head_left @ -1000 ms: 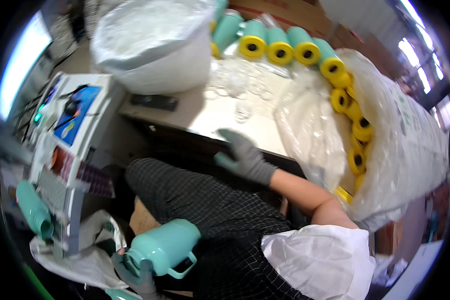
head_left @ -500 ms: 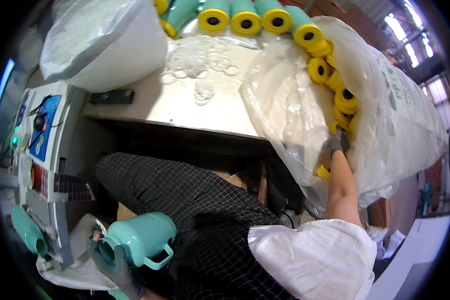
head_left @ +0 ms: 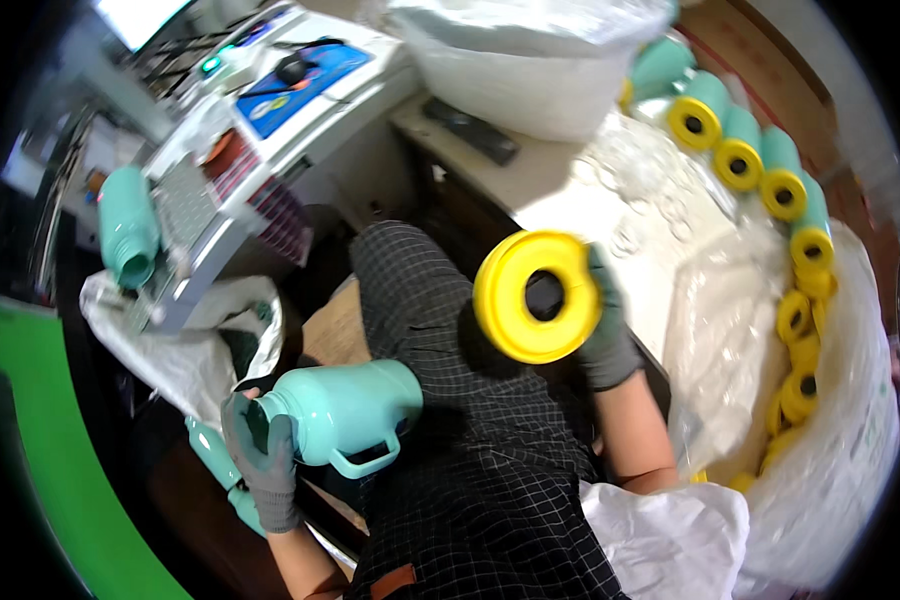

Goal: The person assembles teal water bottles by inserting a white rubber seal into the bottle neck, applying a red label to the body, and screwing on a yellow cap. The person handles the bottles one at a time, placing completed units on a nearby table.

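My left hand [head_left: 260, 455], in a grey glove, grips the neck of a mint-green jug [head_left: 345, 410] with a handle, lying on my lap. My right hand [head_left: 602, 330], also gloved, holds a round yellow cap [head_left: 536, 296] with a dark hole in its middle, raised in front of my checked trousers. A large clear plastic bag [head_left: 840, 440] on my right holds several more yellow caps [head_left: 798, 385].
A row of mint-green jugs with yellow caps [head_left: 740, 160] lies on the pale table [head_left: 530, 185]. A white bag [head_left: 540, 70] stands at its back. A machine with a blue panel [head_left: 290, 85] is on the left, another mint-green jug [head_left: 128, 225] beside it.
My right hand has come out of the plastic bag holding a yellow cap and moved left toward my lap. The view has tilted; the jug stays in my left hand.
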A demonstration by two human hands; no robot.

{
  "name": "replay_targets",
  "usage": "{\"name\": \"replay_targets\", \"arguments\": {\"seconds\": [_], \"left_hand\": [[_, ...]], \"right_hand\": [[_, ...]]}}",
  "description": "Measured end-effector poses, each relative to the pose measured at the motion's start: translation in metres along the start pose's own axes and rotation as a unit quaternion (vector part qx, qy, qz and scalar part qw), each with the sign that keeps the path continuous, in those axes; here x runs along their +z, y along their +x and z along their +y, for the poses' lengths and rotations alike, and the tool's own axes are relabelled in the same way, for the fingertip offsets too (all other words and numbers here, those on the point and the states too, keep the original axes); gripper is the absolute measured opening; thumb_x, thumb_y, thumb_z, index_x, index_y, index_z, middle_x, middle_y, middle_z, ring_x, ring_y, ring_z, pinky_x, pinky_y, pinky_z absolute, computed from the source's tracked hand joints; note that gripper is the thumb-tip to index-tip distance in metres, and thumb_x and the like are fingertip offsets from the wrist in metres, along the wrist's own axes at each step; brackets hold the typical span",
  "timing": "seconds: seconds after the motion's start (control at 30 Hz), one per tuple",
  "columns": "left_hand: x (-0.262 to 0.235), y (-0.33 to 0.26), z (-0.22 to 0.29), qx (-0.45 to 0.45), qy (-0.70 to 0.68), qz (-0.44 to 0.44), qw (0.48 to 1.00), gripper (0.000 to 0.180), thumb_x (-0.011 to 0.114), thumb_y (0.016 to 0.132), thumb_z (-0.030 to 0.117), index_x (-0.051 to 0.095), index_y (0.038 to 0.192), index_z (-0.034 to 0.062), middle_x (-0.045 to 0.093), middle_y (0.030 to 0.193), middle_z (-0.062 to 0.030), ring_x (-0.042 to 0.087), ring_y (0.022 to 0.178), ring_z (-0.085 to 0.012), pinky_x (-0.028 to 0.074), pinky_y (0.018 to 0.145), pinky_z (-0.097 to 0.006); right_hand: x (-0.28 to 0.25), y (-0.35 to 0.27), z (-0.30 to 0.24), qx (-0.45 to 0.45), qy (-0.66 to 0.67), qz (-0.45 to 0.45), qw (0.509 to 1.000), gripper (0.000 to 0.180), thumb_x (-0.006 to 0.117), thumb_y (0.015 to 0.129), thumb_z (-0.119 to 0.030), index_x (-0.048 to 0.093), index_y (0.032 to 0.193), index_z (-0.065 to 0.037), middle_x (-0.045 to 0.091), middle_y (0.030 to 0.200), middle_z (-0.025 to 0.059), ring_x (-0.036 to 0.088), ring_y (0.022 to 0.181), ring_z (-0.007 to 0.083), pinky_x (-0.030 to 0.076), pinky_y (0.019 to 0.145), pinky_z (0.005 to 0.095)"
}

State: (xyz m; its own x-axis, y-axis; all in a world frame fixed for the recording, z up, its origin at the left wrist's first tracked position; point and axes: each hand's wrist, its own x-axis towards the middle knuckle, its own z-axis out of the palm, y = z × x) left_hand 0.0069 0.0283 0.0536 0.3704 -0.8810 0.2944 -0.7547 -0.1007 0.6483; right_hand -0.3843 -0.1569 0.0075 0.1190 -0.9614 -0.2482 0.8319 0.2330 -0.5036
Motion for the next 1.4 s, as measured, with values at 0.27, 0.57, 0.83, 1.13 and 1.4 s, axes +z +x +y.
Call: {"name": "replay_targets", "arguments": {"seconds": [0.27,0.57,0.83,1.13,1.4], "left_hand": [[0.019,-0.058,-0.059,-0.289,-0.442,0.219,0.82,0.034,0.043,0.113,0.036,0.059,0.116,0.0058,0.064,0.104,-0.0021,0.062,0.097,-0.0116,0.052,0.089,-0.029],[0.072,-0.056,-0.052,-0.325,-0.484,0.159,0.797,0.036,0.04,0.113,0.038,0.061,0.112,0.0092,0.065,0.102,-0.0001,0.062,0.096,-0.0103,0.049,0.092,-0.028],[0.094,-0.084,-0.074,-0.365,-0.552,0.109,0.741,0.032,0.042,0.111,0.031,0.062,0.116,0.0055,0.066,0.108,-0.0029,0.063,0.101,-0.0136,0.052,0.09,-0.028],[0.08,-0.063,-0.041,-0.355,-0.466,0.25,0.771,0.029,0.046,0.11,0.034,0.061,0.104,0.0098,0.064,0.094,0.0006,0.062,0.088,-0.0106,0.051,0.085,-0.027],[0.057,-0.039,-0.006,-0.266,-0.4,0.251,0.84,0.03,0.041,0.112,0.03,0.06,0.103,0.0092,0.062,0.092,0.0019,0.06,0.088,-0.0084,0.049,0.084,-0.025]], "right_hand": [[-0.027,0.011,0.1,-0.338,-0.683,-0.173,0.624,0.041,0.079,0.084,-0.017,0.07,0.123,-0.008,0.058,0.112,0.0123,0.058,0.101,0.0301,0.051,0.089,0.045],[0.049,0.026,0.078,-0.202,-0.474,-0.109,0.85,0.041,0.068,0.095,-0.021,0.065,0.126,0.006,0.062,0.11,0.0096,0.061,0.098,0.0161,0.05,0.087,0.03],[0.066,-0.001,0.087,-0.303,-0.542,-0.35,0.701,0.055,0.068,0.089,-0.024,0.063,0.137,0.004,0.06,0.105,0.0137,0.058,0.089,0.0227,0.049,0.079,0.0337],[0.067,-0.02,0.091,-0.282,-0.553,-0.31,0.72,0.057,0.056,0.101,-0.04,0.062,0.134,0.006,0.057,0.103,0.0163,0.058,0.091,0.0257,0.049,0.081,0.0363],[0.073,-0.037,0.082,-0.278,-0.546,-0.264,0.745,0.063,0.053,0.103,-0.047,0.061,0.135,0.006,0.056,0.107,0.0158,0.057,0.092,0.0237,0.049,0.08,0.0351]]}}
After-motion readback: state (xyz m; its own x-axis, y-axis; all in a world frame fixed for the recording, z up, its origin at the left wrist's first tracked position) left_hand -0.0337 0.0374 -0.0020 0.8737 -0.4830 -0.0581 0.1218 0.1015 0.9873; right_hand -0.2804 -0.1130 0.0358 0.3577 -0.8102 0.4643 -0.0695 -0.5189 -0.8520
